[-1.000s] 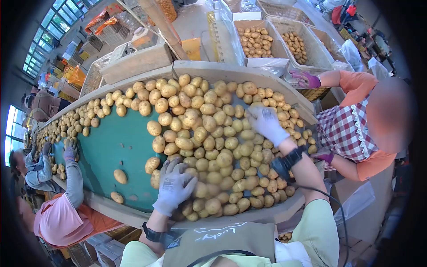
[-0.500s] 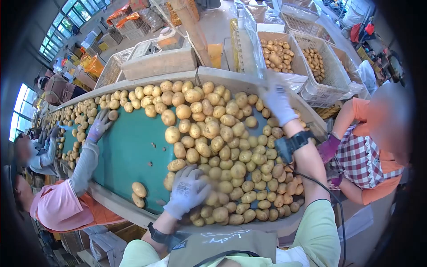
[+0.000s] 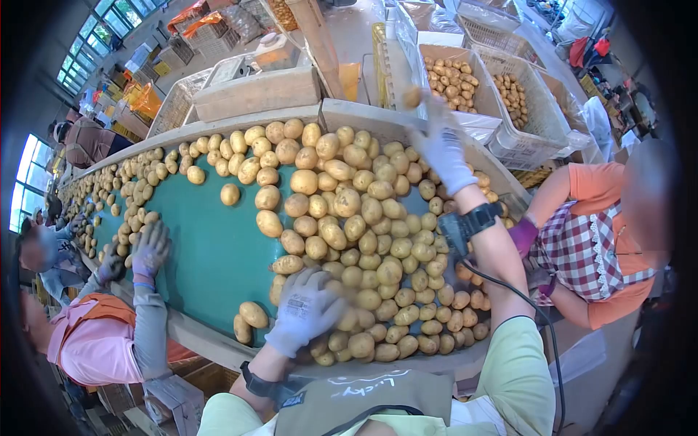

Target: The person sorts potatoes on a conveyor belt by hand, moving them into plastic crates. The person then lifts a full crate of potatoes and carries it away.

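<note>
Potatoes [image 3: 349, 203] | long axes mixed | loose pair [image 3: 254, 315]: one slantwise, one toward wearer [image 3: 342, 407]

Window [image 3: 29, 174] glaring; edges bowed, dark (right hand [image 3: 443, 149] blurred).

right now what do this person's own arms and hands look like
The left hand and right hand wear whitish gloves with dark print on the back. The left wrist has a dark band; the right wrist carries a bulkier black device with a black cable. The sleeves are short and pale green.
</note>
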Action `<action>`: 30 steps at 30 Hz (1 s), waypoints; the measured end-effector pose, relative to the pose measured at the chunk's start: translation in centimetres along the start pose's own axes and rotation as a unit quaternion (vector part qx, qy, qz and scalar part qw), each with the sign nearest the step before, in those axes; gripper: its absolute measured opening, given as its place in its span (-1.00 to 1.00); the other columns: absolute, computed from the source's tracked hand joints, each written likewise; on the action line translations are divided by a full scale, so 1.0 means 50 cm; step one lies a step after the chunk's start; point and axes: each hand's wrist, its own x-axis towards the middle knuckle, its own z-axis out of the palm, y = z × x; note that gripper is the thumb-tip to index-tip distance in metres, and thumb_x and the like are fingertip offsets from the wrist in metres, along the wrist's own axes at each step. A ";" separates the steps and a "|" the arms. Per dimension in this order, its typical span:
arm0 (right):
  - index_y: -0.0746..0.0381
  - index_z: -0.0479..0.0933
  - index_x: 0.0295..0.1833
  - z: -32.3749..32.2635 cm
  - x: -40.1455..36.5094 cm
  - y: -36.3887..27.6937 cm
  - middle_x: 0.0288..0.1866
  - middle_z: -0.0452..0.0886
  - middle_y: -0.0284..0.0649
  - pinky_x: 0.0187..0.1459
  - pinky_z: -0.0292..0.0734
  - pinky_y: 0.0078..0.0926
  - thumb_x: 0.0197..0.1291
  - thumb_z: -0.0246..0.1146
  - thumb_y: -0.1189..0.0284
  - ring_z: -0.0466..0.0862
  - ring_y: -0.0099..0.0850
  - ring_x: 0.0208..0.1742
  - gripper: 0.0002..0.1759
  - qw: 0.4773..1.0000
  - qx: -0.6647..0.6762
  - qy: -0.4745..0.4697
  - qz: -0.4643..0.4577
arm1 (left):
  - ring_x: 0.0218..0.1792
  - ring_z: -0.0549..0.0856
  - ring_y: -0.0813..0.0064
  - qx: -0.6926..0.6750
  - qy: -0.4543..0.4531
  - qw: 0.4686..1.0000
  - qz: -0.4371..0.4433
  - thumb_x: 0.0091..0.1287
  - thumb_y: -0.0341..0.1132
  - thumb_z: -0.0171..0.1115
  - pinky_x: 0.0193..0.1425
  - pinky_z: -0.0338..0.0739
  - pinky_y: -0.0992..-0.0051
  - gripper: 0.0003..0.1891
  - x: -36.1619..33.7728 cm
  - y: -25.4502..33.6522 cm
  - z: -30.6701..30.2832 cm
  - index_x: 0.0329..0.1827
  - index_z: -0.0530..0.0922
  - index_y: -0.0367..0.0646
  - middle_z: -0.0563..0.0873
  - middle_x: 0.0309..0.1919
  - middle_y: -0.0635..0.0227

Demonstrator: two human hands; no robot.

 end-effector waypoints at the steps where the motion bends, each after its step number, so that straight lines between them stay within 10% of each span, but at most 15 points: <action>1: 0.23 0.57 0.27 -0.008 -0.011 0.019 0.00 0.75 0.02 -0.01 0.67 -0.05 0.24 0.37 0.17 0.77 0.04 -0.05 -0.44 0.994 -0.009 0.106 -0.015 | 0.37 0.61 0.02 0.002 -0.008 1.000 -0.003 0.33 -0.09 0.38 0.47 0.41 -0.03 -0.75 0.003 -0.001 -0.003 -0.20 0.82 -0.06 0.76 0.18 0.18; 5: 0.17 0.57 0.33 -0.014 -0.271 -0.069 0.21 0.69 -0.03 0.18 0.61 0.09 0.26 0.40 0.14 0.71 0.00 0.17 -0.41 0.968 0.144 -0.193 -0.075 | 0.36 0.62 0.03 0.002 -0.005 1.000 -0.004 0.32 -0.09 0.39 0.46 0.42 -0.03 -0.75 0.006 0.006 -0.001 -0.21 0.83 -0.05 0.76 0.17 0.18; 8: 0.08 0.55 0.42 -0.073 -0.391 -0.121 0.29 0.63 -0.14 0.26 0.46 0.19 0.19 0.44 0.10 0.60 -0.05 0.31 -0.31 0.965 0.070 -0.172 -0.183 | 0.34 0.63 0.03 0.002 0.016 1.000 0.005 0.32 -0.08 0.39 0.46 0.42 -0.03 -0.75 0.002 0.003 0.004 -0.20 0.83 -0.05 0.76 0.17 0.18; 11: -0.03 0.51 0.47 -0.145 -0.377 -0.088 0.42 0.50 -0.09 0.34 0.31 0.09 0.09 0.44 0.06 0.46 -0.03 0.43 -0.22 0.927 0.016 -0.375 -0.008 | 0.33 0.63 0.04 0.012 0.015 1.000 0.003 0.33 -0.09 0.39 0.46 0.42 -0.03 -0.76 0.002 0.003 0.006 -0.21 0.83 -0.05 0.76 0.17 0.19; 14: -0.06 0.56 0.39 -0.104 -0.397 -0.055 0.34 0.54 -0.11 0.25 0.34 0.04 0.08 0.43 0.11 0.53 -0.06 0.30 -0.31 0.955 -0.123 -0.264 0.052 | 0.31 0.63 0.04 0.013 0.008 1.000 0.002 0.33 -0.10 0.39 0.47 0.42 -0.02 -0.77 0.001 0.004 0.007 -0.22 0.83 -0.05 0.76 0.17 0.19; 16: -0.11 0.59 0.35 -0.087 -0.371 -0.128 0.34 0.55 -0.12 0.23 0.36 0.04 0.09 0.44 0.10 0.56 -0.08 0.25 -0.35 0.976 0.016 -0.163 -0.142 | 0.32 0.63 0.02 0.008 0.005 1.000 0.003 0.32 -0.11 0.40 0.49 0.41 -0.02 -0.77 0.003 0.002 0.009 -0.22 0.83 -0.07 0.76 0.17 0.17; 19: -0.14 0.62 0.30 -0.054 -0.408 -0.142 0.28 0.56 -0.13 0.36 0.35 0.09 0.19 0.40 0.20 0.53 -0.11 0.32 -0.49 0.968 0.017 -0.198 -0.155 | 0.32 0.63 0.00 0.018 0.021 1.000 0.006 0.33 -0.12 0.41 0.50 0.41 0.00 -0.76 -0.004 -0.001 0.013 -0.20 0.82 -0.10 0.75 0.16 0.15; 27: -0.16 0.48 0.58 -0.178 -0.635 -0.004 0.51 0.45 0.10 0.53 0.14 0.26 0.31 0.33 0.11 0.38 0.06 0.57 -0.30 0.958 -0.021 -0.287 -0.017 | 0.27 0.64 -0.05 -0.002 0.008 1.000 -0.013 0.32 -0.15 0.44 0.47 0.43 0.02 -0.78 0.002 -0.009 0.013 -0.23 0.80 -0.12 0.75 0.16 0.12; 30: -0.25 0.43 0.59 -0.220 -0.659 -0.005 0.61 0.34 0.14 0.53 0.14 0.35 0.32 0.34 0.06 0.33 0.07 0.64 -0.29 0.906 -0.020 -0.346 0.244 | 0.29 0.63 -0.07 0.013 0.005 1.000 -0.012 0.32 -0.15 0.45 0.48 0.42 0.02 -0.79 0.007 -0.011 0.008 -0.24 0.80 -0.11 0.75 0.18 0.14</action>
